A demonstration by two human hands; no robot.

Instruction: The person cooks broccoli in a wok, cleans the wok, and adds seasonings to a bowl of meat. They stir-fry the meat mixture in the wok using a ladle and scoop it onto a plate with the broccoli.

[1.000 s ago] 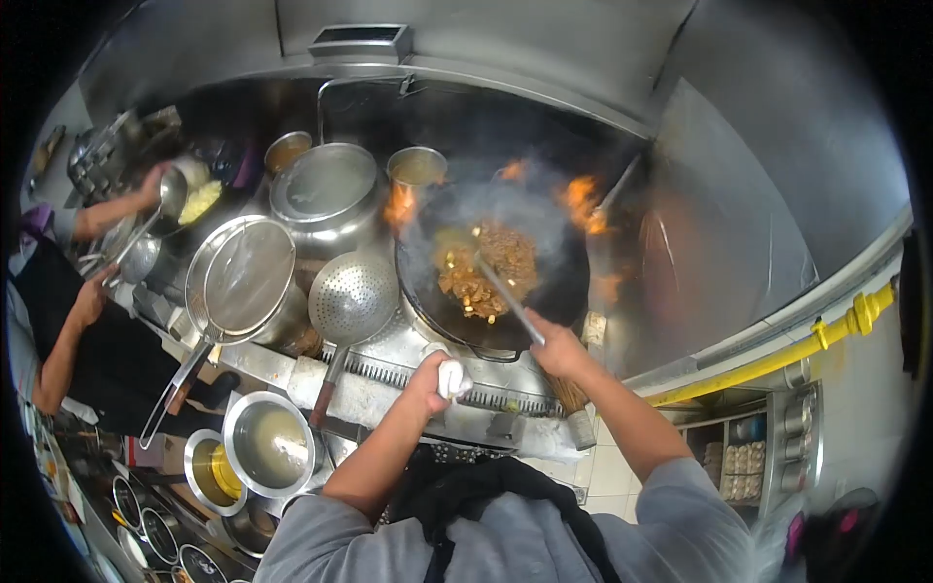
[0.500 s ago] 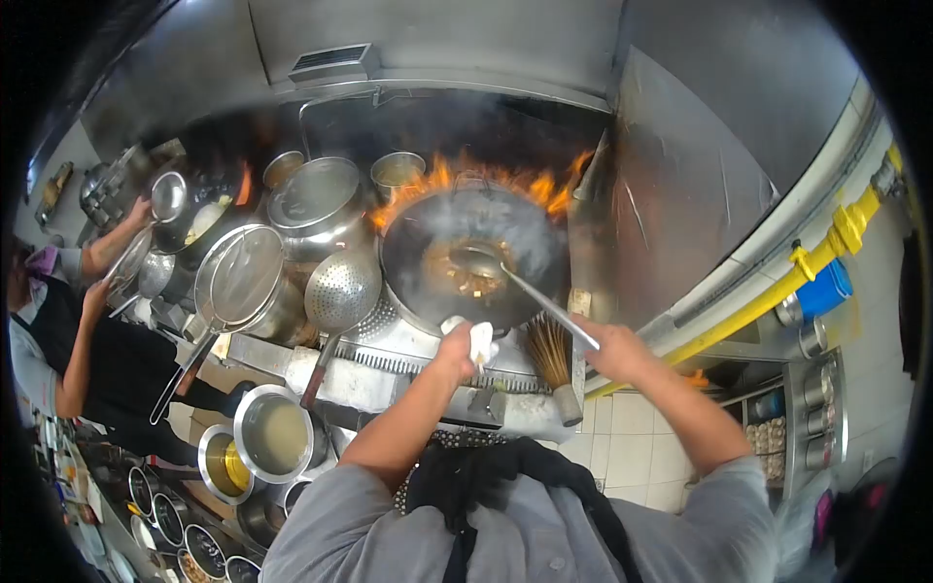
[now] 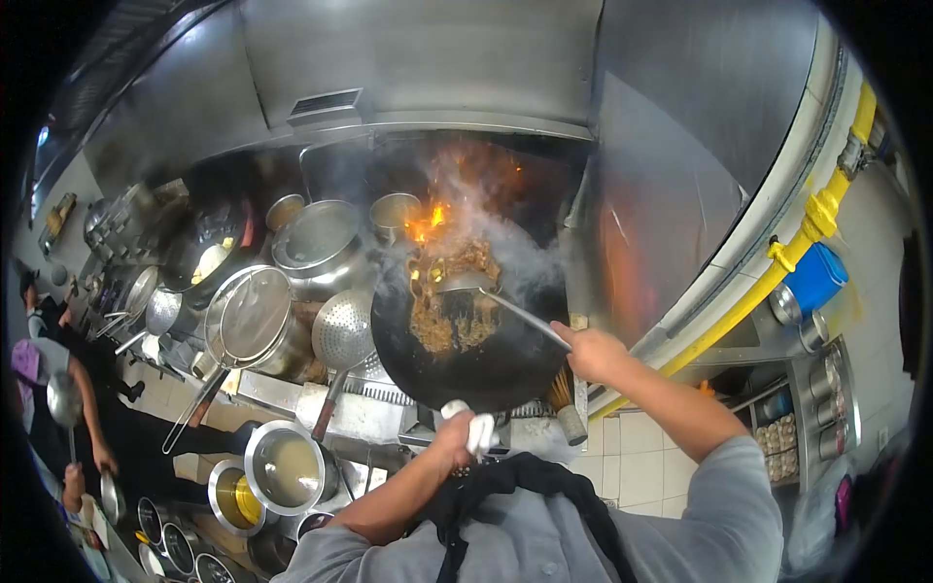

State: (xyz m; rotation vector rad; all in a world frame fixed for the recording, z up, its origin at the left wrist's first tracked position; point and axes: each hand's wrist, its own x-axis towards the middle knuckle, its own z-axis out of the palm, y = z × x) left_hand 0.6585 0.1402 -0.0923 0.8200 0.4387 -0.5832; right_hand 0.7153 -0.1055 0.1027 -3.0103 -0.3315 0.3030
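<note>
My left hand (image 3: 451, 442) is closed round a folded white cloth (image 3: 480, 434) at the near edge of a big black wok (image 3: 437, 379). Whether its fingers also grip the wok's rim is hidden. The wok is tilted over the burner, with browned, chopped food (image 3: 432, 325) spread up its far side. In my right hand (image 3: 595, 356) is the long metal handle of a ladle (image 3: 466, 282), its bowl among the food. Smoke and a flame (image 3: 426, 223) rise behind the wok's far rim.
Left of the wok are a perforated skimmer (image 3: 343, 328), a wire strainer (image 3: 255, 313) and a lidded pot (image 3: 316, 243). A bamboo brush (image 3: 566, 413) stands at the right. Pots of liquid (image 3: 282, 466) sit lower left, near a co-worker (image 3: 53, 374). A yellow pipe (image 3: 758, 296) runs along the right.
The wok has tipped and come nearer to me, and its food has spread upward. My left hand has dropped lower. The flames are smaller. The co-worker has moved away from the neighbouring wok.
</note>
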